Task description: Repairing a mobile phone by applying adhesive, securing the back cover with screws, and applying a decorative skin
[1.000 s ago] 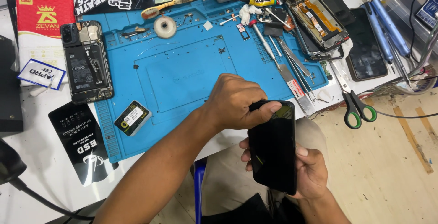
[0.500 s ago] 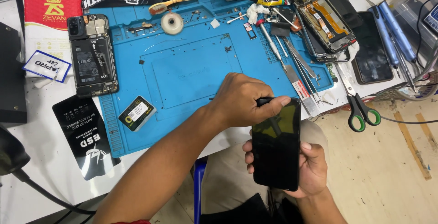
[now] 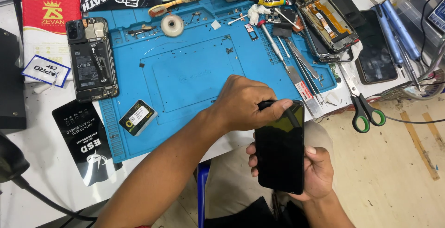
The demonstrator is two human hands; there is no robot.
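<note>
Right hand (image 3: 315,174) cradles black phone (image 3: 280,149) from below, fingers curled round both long edges. Left hand (image 3: 245,105) pinches its top edge, just off the blue mat (image 3: 185,75); bare mat lies beyond.

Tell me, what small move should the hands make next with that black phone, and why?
Probably slide the left hand fingertips a little further along the top edge of the black phone. Its fingers already press on that edge, while the right hand cups the phone from below, screen up, over the lap just off the blue mat. The grip looks steady enough.
</note>
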